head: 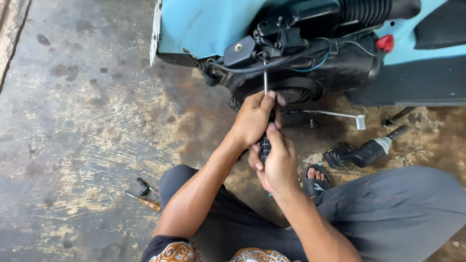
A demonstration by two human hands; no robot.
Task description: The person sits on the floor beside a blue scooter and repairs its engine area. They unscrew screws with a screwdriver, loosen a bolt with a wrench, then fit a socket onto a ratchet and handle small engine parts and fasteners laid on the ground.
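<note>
The long screwdriver with a thin steel shaft and a black ribbed handle (pixel 265 116) stands nearly upright in front of the light-blue scooter with its black engine housing (pixel 310 73), its tip reaching up among the black cables and brackets on that housing. The left hand (pixel 255 118) is closed around the screwdriver high up, where the shaft meets the handle, just below the scooter's engine. The right hand (pixel 277 162) is wrapped around the ribbed handle lower down, a little farther from the scooter, touching the left hand. The tool looks stiff and light; the slim shaft would likely turn slick in greasy fingers, so the ribbed handle seems the surer place to grasp, with the upper hand only steadying the shaft. Right of the hands, on the stained concrete floor (pixel 87 121) below the scooter, lies a black cordless power driver (pixel 364 151), and a silver kick lever (pixel 335 115) juts out beside the engine. Well away from the scooter, left of the person's grey-clad knee, rest a brown-handled screwdriver (pixel 144 201) and a small black bit (pixel 142 186).
</note>
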